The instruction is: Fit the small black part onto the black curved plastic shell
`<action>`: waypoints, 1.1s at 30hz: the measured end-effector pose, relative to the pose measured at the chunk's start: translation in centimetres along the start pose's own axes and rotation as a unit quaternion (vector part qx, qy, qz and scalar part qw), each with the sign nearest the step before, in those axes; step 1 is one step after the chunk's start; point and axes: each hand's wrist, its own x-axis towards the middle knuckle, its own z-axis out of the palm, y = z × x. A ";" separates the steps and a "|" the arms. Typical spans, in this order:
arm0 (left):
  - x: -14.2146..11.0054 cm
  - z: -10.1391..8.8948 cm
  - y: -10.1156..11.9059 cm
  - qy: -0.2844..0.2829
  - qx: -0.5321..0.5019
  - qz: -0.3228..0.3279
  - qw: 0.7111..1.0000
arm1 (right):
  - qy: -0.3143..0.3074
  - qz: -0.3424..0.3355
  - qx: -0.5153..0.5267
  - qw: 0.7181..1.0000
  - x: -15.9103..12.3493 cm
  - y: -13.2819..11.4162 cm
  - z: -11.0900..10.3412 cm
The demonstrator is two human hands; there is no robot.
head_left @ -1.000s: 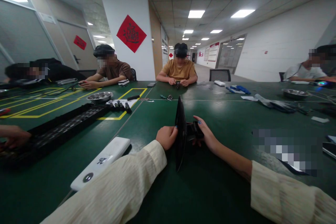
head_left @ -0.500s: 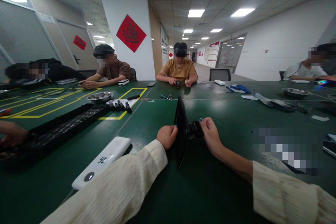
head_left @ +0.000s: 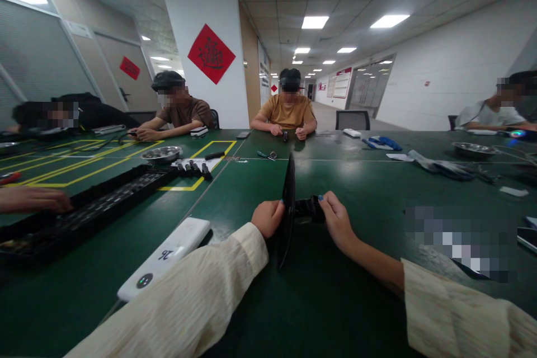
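Upright above the green table, a thin black panel (head_left: 287, 218) is seen almost edge-on; its exact kind I cannot make out. A short black bracket (head_left: 308, 210) joins its right side. My left hand (head_left: 267, 218) is closed on the panel's left face and near edge, thumb against the edge. With thumb and fingers, my right hand (head_left: 337, 217) pinches the outer end of the bracket. Most of the panel's broad faces are hidden by the angle.
Beside my left sleeve lies a white device marked 26 (head_left: 165, 257). A co-worker's hand (head_left: 37, 199) is at a long black tray (head_left: 138, 182) on the left. Metal bowls (head_left: 161, 153), a pair of scissors (head_left: 272, 155) and gloves (head_left: 440, 166) lie farther off. People sit across the table.
The panel has turned to a more edge-on angle, so more of the bracket shows. Both my hands keep their hold. At the left, the co-worker's hand has shifted right over the tray.
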 end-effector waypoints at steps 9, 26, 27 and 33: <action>0.0 0.2 -0.3 0.002 -0.030 0.005 1.000 | -0.002 0.034 0.043 0.999 -0.1 -0.3 -0.2; 0.1 0.5 -0.5 0.008 0.004 0.021 1.000 | -0.010 0.075 0.088 0.993 -0.2 0.5 -0.3; 0.1 0.6 -0.6 0.008 0.004 0.022 1.000 | -0.010 0.070 0.084 0.994 -0.2 0.5 -0.3; 0.2 0.8 -0.9 0.012 0.006 0.032 0.999 | -0.001 0.057 0.079 0.995 -0.2 0.1 -0.2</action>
